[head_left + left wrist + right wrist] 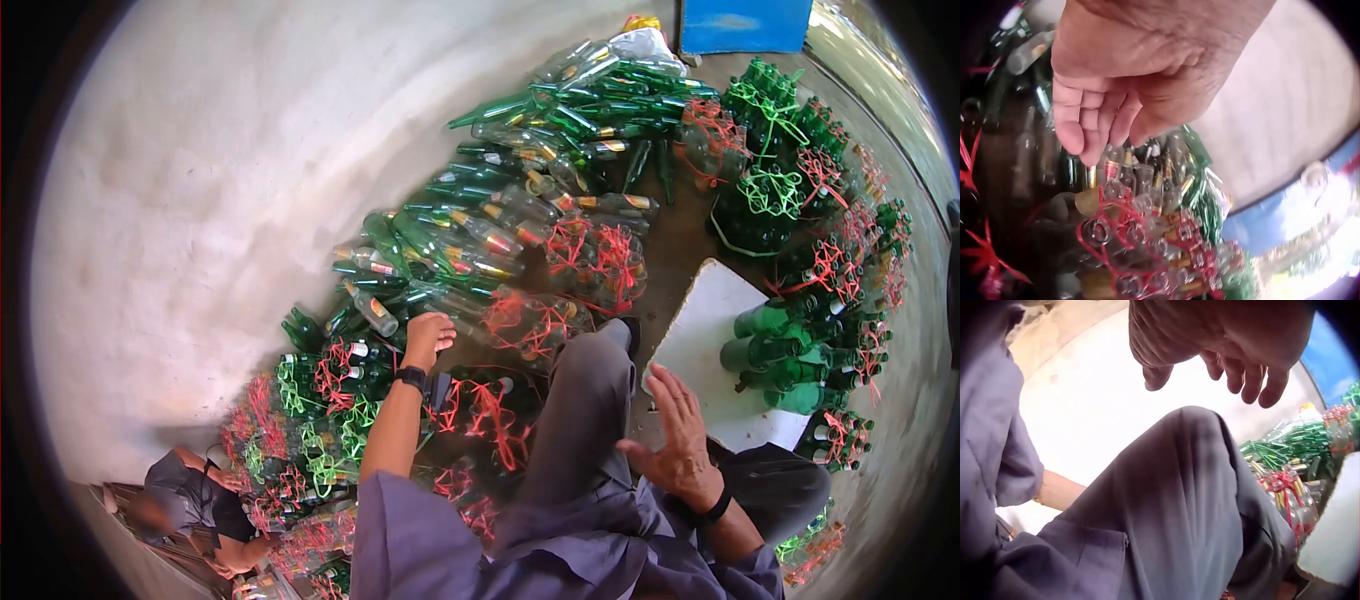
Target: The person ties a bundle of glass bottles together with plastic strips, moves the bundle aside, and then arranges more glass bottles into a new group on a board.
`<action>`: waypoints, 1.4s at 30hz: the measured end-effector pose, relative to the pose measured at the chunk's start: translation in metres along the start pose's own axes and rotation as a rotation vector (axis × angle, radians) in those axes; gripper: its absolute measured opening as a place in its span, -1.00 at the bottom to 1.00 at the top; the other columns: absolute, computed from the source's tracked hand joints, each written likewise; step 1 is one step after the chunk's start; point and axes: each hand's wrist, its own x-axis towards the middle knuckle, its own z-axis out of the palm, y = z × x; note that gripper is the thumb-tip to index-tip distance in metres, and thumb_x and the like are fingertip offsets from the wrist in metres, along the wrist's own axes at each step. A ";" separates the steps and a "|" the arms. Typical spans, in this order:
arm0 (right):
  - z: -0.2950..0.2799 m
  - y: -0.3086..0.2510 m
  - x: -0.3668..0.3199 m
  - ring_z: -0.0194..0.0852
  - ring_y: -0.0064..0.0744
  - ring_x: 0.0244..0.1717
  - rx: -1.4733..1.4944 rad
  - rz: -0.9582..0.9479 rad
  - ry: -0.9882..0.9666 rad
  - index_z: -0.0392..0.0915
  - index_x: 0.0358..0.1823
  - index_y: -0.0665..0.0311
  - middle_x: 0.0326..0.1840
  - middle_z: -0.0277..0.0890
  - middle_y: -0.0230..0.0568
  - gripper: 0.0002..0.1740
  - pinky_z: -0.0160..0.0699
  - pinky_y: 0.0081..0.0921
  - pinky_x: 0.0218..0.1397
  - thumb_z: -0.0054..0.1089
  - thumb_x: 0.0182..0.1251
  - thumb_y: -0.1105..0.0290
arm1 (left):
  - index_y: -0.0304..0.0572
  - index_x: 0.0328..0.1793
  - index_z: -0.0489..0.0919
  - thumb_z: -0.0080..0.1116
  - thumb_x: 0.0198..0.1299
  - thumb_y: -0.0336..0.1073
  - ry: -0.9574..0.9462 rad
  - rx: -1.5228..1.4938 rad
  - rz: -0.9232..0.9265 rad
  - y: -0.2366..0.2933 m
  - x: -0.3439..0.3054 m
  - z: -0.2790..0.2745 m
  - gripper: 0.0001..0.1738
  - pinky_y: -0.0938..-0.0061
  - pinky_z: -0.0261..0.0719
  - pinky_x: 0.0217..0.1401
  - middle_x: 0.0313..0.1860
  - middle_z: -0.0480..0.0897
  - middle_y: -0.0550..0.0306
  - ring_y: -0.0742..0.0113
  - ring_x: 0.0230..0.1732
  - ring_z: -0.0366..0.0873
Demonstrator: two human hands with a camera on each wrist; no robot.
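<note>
My left hand (430, 338) hangs over the edge of a heap of loose bottles, its fingers loosely bent and holding nothing. Just beside it in the head view lies a clear bottle (372, 310) with an orange label. A bundle of clear bottles bound with red ties (530, 322) is to its right. In the left wrist view the fingers (1071, 134) point down above bottles. My right hand (682, 440) is spread in the air by my knee, with nothing in it. Near it is a white board (700, 315) with several green bottles (780, 350) standing on it.
Loose green and clear bottles (480, 230) are heaped along the pale wall (220, 150). Bundles tied with green string (770, 190) stand at the right. A blue panel (745, 25) is at the back. Another person (205, 500) sits at lower left beside more tied bundles.
</note>
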 end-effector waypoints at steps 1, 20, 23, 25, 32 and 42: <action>0.004 -0.006 0.012 0.20 0.20 0.56 -0.025 -0.064 -0.027 0.31 0.48 0.41 0.55 0.28 0.12 0.01 0.20 0.07 0.54 0.61 0.09 0.05 | -0.31 0.04 0.66 0.16 0.23 -0.34 0.054 -0.128 -0.043 -0.004 0.012 -0.007 -0.71 0.39 0.66 -0.35 -0.16 0.73 0.02 0.24 -0.36 0.71; 0.049 -0.009 0.087 0.07 0.40 0.54 0.112 0.054 -0.294 0.38 0.40 0.24 0.48 0.15 0.18 0.02 0.22 0.21 0.53 0.69 -0.07 -0.03 | -0.16 0.16 0.63 0.40 0.20 -0.15 0.310 -0.008 -0.035 -0.004 0.163 -0.046 -0.55 0.25 0.53 -0.07 0.00 0.63 0.17 0.26 -0.02 0.51; 0.048 -0.007 0.091 0.09 0.40 0.53 0.136 0.064 -0.321 0.41 0.37 0.23 0.47 0.16 0.17 0.01 0.24 0.21 0.51 0.70 -0.08 -0.04 | -0.20 0.20 0.62 0.45 0.16 -0.12 0.354 0.047 0.003 -0.001 0.178 -0.046 -0.47 0.30 0.48 -0.11 -0.04 0.65 0.19 0.32 -0.10 0.53; 0.050 -0.004 0.093 0.11 0.40 0.52 0.145 0.066 -0.337 0.41 0.36 0.22 0.46 0.17 0.16 0.00 0.26 0.22 0.50 0.71 -0.09 -0.05 | -0.20 0.23 0.62 0.45 0.15 -0.09 0.343 0.077 0.004 -0.004 0.191 -0.049 -0.44 0.30 0.48 -0.10 0.01 0.65 0.17 0.31 -0.05 0.54; 0.053 -0.001 0.098 0.12 0.45 0.52 0.129 -0.006 -0.371 0.29 0.39 0.23 0.45 0.11 0.18 0.14 0.30 0.32 0.48 0.77 -0.17 -0.10 | -0.20 0.30 0.59 0.46 0.13 -0.07 0.271 0.065 -0.056 -0.010 0.213 -0.051 -0.36 0.17 0.44 0.09 0.15 0.65 0.10 0.19 0.18 0.52; 0.059 -0.003 0.097 0.14 0.45 0.50 0.155 0.009 -0.334 0.28 0.41 0.16 0.44 0.12 0.16 0.17 0.34 0.32 0.45 0.79 -0.21 -0.09 | -0.11 0.04 0.77 0.27 0.26 -0.40 0.413 -0.121 -0.008 -0.034 0.232 -0.056 -0.75 0.32 0.58 -0.17 -0.14 0.70 0.22 0.40 -0.14 0.60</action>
